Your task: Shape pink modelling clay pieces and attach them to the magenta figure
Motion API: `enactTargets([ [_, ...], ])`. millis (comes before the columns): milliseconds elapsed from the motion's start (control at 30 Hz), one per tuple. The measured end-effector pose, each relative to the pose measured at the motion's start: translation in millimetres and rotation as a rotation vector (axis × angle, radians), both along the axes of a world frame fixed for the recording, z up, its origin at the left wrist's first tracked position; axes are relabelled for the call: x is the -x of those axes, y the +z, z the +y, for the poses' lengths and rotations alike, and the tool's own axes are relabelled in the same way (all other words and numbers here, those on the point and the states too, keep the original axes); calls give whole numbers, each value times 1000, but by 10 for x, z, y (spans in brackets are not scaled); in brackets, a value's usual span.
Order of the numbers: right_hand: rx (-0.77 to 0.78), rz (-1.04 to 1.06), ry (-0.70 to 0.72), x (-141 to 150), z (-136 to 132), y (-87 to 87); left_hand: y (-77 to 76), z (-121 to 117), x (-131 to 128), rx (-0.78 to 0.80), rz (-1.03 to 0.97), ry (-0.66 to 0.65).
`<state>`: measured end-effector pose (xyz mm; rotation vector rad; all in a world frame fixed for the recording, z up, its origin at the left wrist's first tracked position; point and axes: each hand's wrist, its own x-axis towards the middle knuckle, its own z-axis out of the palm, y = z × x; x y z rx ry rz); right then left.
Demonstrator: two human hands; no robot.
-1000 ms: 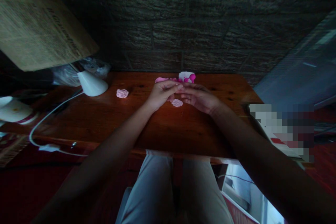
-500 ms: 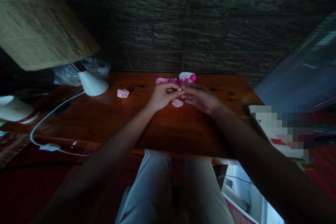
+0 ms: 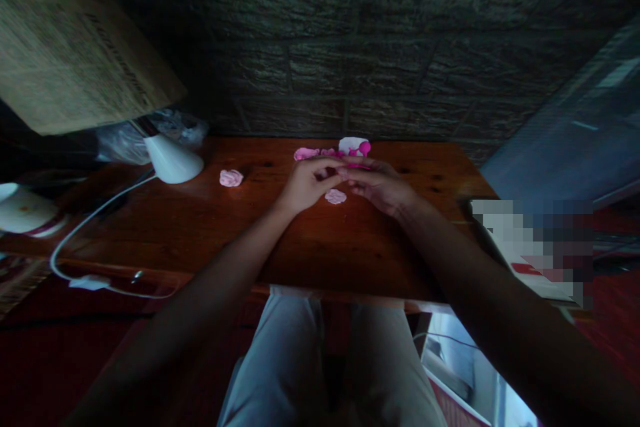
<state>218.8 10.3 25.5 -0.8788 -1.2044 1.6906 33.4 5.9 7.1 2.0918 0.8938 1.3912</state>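
My left hand (image 3: 309, 181) and my right hand (image 3: 383, 185) meet fingertip to fingertip above the wooden table. Both are closed in a pinch around what looks like a small piece of pink modelling clay (image 3: 342, 171), mostly covered by the fingers. Just below them a flat, crinkled pale pink clay piece (image 3: 335, 196) lies on the tabletop. Behind the hands are a pink clay lump (image 3: 306, 154) and a white piece (image 3: 349, 144) with a bright magenta ball (image 3: 365, 148) by it. Further left sits a folded pale pink clay lump (image 3: 231, 178).
A lamp with a white base (image 3: 175, 161) and a newspaper-print shade (image 3: 95, 60) stands at the left, its white cord (image 3: 75, 227) hanging over the table edge. A white cup (image 3: 30, 210) is at far left. A stone wall (image 3: 320, 53) backs the table (image 3: 320, 253).
The view has shifted slightly, so everything sits a little further left. My fingers have moved a little against each other; the right fingers now overlap the left fingertips more.
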Motion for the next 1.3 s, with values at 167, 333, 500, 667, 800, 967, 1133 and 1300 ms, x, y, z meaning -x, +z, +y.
enactTargets([
  [167, -5, -22, 5, 5, -13, -3, 13, -27, -17, -12, 6, -8],
  [333, -19, -20, 23, 5, -17, 2, 11, -44, -30, 16, -9, -55],
  [500, -16, 3, -4, 10, -2, -11, 5, -32, -44, 50, -18, -35],
  [667, -12, 15, -14, 10, 11, -22, 17, -41, -55, 64, -24, 5],
  [800, 51, 33, 30, 21, -5, 5, 20, -53, -46, 37, 4, 23],
  [967, 78, 50, 39, 34, -16, 16, 8, -41, -25, 49, -3, 34],
  [1133, 41, 47, 58, 39, -12, -1, 18, -39, -42, 62, -58, 41],
  [1300, 21, 48, 100, 51, -37, 17, 28, -48, -57, 54, -71, 54],
])
